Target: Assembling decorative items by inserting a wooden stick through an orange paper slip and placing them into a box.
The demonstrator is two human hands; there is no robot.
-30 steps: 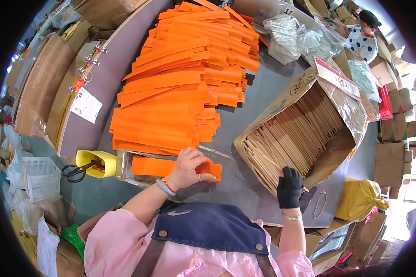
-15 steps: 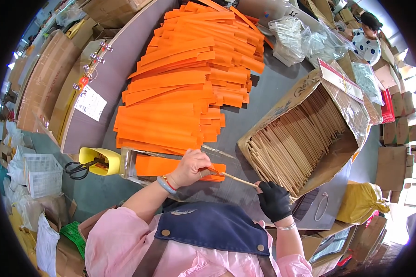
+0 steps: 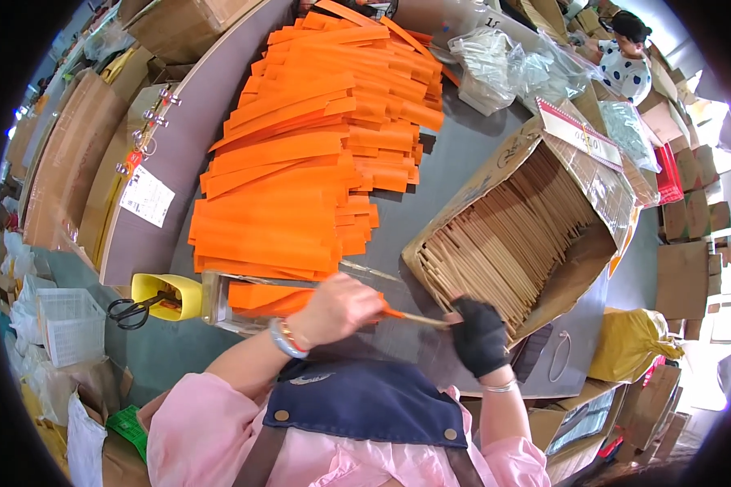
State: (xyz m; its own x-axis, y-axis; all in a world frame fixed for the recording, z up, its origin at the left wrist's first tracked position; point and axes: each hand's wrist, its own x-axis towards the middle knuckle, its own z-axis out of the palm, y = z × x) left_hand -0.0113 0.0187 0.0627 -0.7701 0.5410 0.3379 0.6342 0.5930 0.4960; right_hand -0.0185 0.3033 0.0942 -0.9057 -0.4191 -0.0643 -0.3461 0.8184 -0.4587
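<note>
A thin wooden stick [image 3: 421, 320] spans the gap between my two hands above the near table edge. Its right end is in my right hand [image 3: 481, 339], which wears a black fingerless glove and is closed round it. My left hand [image 3: 339, 308], bare and slightly blurred, pinches an orange strip [image 3: 390, 311] at the stick's left end; the fingers hide most of that strip. Just left of this hand, more orange strips [image 3: 260, 297] lie in a shallow holder [image 3: 215, 294]. Beyond spreads a big overlapping pile of orange strips [image 3: 272, 207].
An open cardboard box [image 3: 430, 231] full of wooden sticks lies tilted at right. A yellow container [image 3: 188, 299] with black scissors [image 3: 130, 312] hangs at the left edge. Clear plastic bags [image 3: 487, 65] sit at the back. Another person [image 3: 625, 69] is at far right.
My left hand has turned and moved a little along the stick, its fingers now covering more of the orange strip. The whole view has shifted slightly; my right hand keeps its hold.
</note>
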